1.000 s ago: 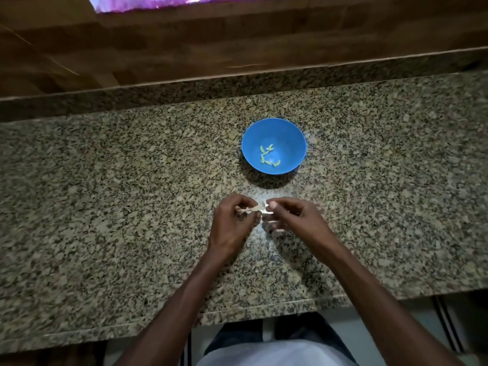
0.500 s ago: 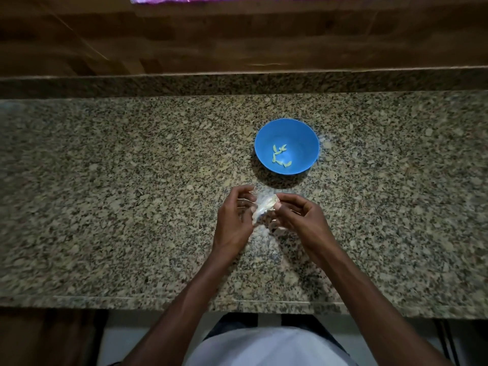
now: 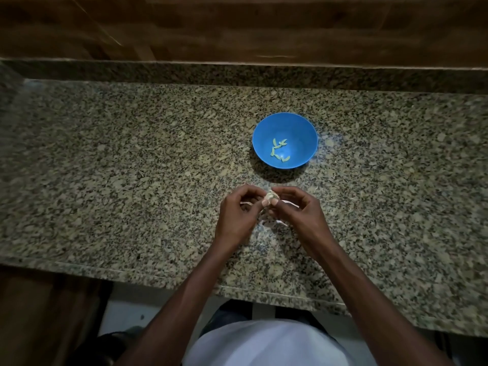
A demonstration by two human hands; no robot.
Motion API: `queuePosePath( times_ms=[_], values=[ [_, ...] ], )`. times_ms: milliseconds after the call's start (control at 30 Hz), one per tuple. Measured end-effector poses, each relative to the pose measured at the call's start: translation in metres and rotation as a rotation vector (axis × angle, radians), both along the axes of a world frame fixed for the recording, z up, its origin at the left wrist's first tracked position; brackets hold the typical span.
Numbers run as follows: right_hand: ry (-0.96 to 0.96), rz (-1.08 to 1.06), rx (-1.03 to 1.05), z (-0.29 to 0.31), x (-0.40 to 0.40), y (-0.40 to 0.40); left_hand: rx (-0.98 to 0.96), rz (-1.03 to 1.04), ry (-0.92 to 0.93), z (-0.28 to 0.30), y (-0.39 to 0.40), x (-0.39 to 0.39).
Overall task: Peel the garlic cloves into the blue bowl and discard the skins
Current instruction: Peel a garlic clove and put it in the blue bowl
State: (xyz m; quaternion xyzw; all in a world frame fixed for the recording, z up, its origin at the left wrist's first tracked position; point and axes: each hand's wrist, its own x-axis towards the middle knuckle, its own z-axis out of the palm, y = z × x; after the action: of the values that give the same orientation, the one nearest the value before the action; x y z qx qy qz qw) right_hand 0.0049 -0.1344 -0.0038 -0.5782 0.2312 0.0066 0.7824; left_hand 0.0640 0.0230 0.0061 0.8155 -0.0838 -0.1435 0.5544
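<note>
Your left hand (image 3: 237, 212) is curled, fingertips pinching the garlic clove (image 3: 270, 198), which sits between both hands just above the tabletop (image 3: 132, 167), near the blue bowl (image 3: 285, 140). The clove looks light, small and firm, its papery skin brittle and likely slippery once bared, so take it by the ends and strip at the tip. Your right hand (image 3: 298, 210) is curled too, thumb and fingers gripping the clove's other side. Loose skins (image 3: 281, 222) lie beneath. Peeled cloves (image 3: 279, 151) already rest in the bowl.

Bare forearms (image 3: 190, 294), no sleeves; white top (image 3: 272, 344), possibly dark trousers.
</note>
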Motion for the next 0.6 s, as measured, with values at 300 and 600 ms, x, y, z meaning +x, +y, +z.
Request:
queuePosePath(
  times_ms=[300, 600],
  values=[
    [-0.01, -0.028, -0.019, -0.0061, -0.0049, -0.0028, 0.193, -0.054, -0.28, -0.0032, -0.0045, -0.0096],
    [-0.041, -0.032, -0.076, -0.0087, -0.0062, 0.0, 0.225, -0.097, -0.117, -0.0024, -0.0053, -0.0079]
  ],
)
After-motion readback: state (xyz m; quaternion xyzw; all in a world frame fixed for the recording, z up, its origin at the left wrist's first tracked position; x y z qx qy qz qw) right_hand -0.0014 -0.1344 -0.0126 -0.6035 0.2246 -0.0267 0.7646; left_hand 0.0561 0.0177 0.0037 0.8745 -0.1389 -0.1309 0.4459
